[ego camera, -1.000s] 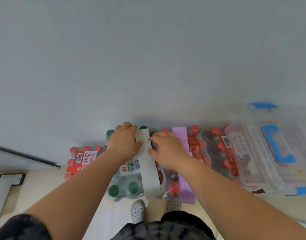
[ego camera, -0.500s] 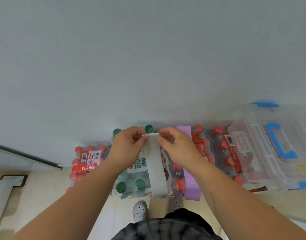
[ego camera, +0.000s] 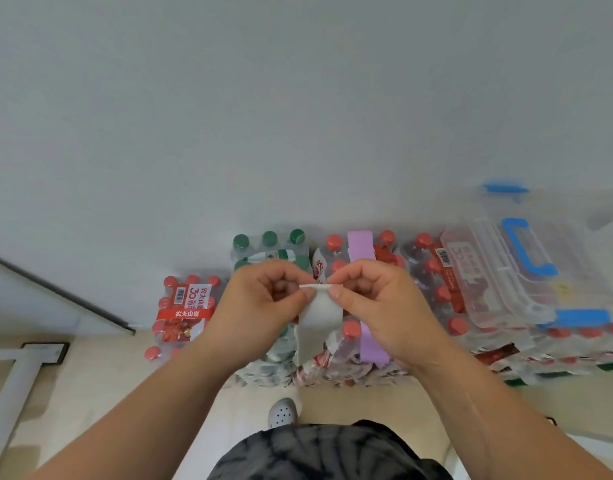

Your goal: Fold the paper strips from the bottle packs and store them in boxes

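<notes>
A grey paper strip (ego camera: 317, 318) hangs in the air above the bottle packs. My left hand (ego camera: 260, 306) pinches its top edge on the left, and my right hand (ego camera: 378, 306) pinches the same edge on the right. The strip's lower end trails down over the green-capped bottle pack (ego camera: 268, 245). A purple paper strip (ego camera: 360, 245) still lies across the red-capped pack (ego camera: 334, 242) beside it. A clear plastic box with blue handle and clips (ego camera: 527, 258) rests on the packs at the right.
Another red-capped pack with a red label (ego camera: 185, 306) stands lower at the left. More packs (ego camera: 558, 351) run under the box to the right. A plain wall (ego camera: 298, 116) rises right behind the packs. My white shoe (ego camera: 281, 412) stands on the beige floor below.
Both hands have lifted the far end of the grey strip off the green-capped pack and drawn it up and toward me; it now hangs between my fingertips.
</notes>
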### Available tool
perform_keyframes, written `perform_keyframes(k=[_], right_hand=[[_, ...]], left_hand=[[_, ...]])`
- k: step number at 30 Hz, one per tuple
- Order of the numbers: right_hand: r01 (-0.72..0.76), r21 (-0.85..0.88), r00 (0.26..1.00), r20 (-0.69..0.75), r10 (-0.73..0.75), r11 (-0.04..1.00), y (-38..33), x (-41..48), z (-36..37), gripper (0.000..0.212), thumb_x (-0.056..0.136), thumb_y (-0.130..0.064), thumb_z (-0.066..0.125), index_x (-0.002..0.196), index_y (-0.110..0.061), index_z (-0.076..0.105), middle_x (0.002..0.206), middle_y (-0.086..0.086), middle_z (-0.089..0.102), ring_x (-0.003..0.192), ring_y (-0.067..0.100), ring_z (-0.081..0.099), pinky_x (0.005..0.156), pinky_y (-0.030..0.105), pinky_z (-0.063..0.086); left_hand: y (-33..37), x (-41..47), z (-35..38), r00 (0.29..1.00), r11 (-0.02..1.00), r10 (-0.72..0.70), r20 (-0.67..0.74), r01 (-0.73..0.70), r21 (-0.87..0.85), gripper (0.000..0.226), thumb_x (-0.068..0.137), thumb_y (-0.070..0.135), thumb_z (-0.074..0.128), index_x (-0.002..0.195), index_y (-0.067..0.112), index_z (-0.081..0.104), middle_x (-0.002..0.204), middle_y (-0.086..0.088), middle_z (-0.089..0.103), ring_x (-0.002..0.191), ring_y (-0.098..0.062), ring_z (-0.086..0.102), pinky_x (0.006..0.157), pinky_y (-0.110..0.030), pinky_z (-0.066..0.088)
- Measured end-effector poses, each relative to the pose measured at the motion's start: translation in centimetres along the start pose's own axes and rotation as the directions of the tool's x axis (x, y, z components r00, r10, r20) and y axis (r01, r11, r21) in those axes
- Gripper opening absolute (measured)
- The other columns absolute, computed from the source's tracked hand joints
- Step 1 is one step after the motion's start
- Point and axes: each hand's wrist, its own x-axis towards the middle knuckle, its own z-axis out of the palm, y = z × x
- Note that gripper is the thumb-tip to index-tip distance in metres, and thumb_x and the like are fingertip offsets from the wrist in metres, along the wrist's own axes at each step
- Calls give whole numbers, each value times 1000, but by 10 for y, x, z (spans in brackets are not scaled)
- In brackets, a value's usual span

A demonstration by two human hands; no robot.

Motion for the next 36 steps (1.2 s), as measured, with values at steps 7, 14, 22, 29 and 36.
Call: perform_keyframes(k=[7, 14, 22, 29, 36], right_hand=[[78, -19, 991, 108, -75, 997, 8, -56, -26, 15, 91, -10, 71, 87, -24, 68, 73, 22, 65, 62, 29, 51, 58, 43, 44], [41, 94, 979, 197, -59, 995, 33, -101, -45, 9, 93, -12, 69, 91, -20, 67, 59, 2, 50, 56, 15, 43, 53, 27, 40], [62, 59, 983, 172, -71, 996, 29, -120, -55, 13, 90, -8, 73, 84, -19, 71, 74, 24, 64, 65, 26, 54, 63, 38, 45], [56, 86, 984, 162, -70, 995, 25, -125, -48, 16, 87, -3, 75, 82, -18, 74, 82, 21, 68, 74, 17, 62, 71, 33, 53], [-22, 118, 990, 144, 5, 993, 21, -124, -20, 17, 87, 2, 73, 84, -15, 72, 75, 13, 65, 70, 22, 57, 67, 38, 47]], left_hand=[[6, -54, 48, 995, 1000, -8, -95, 6, -25, 25, 84, -5, 71, 82, 19, 80, 71, -12, 71, 64, -22, 65, 62, -34, 56], [1, -91, 88, 989, 1000, -27, -143, 28, 4, 28, 84, -10, 69, 79, 16, 78, 69, -27, 60, 60, -25, 53, 56, -36, 44], [2, -117, 107, 984, 999, -6, -177, 12, 31, 24, 85, -6, 70, 81, 16, 78, 70, -26, 62, 60, -28, 54, 57, -39, 46], [5, -124, 100, 986, 997, -37, -161, 26, -73, 13, 84, 2, 71, 88, 12, 78, 78, -16, 74, 69, -25, 68, 64, -32, 59], [2, -129, 73, 989, 998, -60, -139, 59, -7, 15, 85, -1, 73, 80, 13, 79, 73, -22, 68, 60, -20, 60, 55, -25, 52]])
